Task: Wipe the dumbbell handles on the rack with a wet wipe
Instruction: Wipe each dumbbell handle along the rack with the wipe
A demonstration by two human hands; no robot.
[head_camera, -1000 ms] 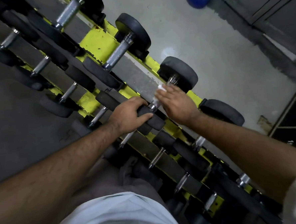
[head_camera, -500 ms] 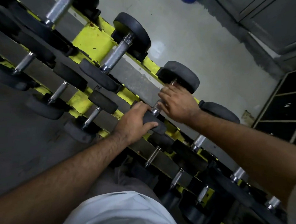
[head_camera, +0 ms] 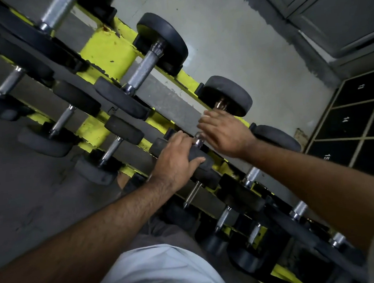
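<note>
Two hands are seen on one dumbbell [head_camera: 203, 138] in the upper row of the rack [head_camera: 108, 52]. Compared with a second ago, the right hand [head_camera: 225, 132] is moved up along the handle [head_camera: 198, 141], toward the far head [head_camera: 229, 95], and the white wipe, then visible at the fingertips, is now hidden under the palm. From this it is judged that the handle is wiped along its length and is nearly finished. The near head [head_camera: 195, 157] is gripped by the curled fingers of the left hand [head_camera: 175, 161]. The right fingers are laid over the handle, slightly bent; whether the wipe is pinched cannot be told. The long axis of the dumbbell runs from the lower left to the upper right, across the rails.
</note>
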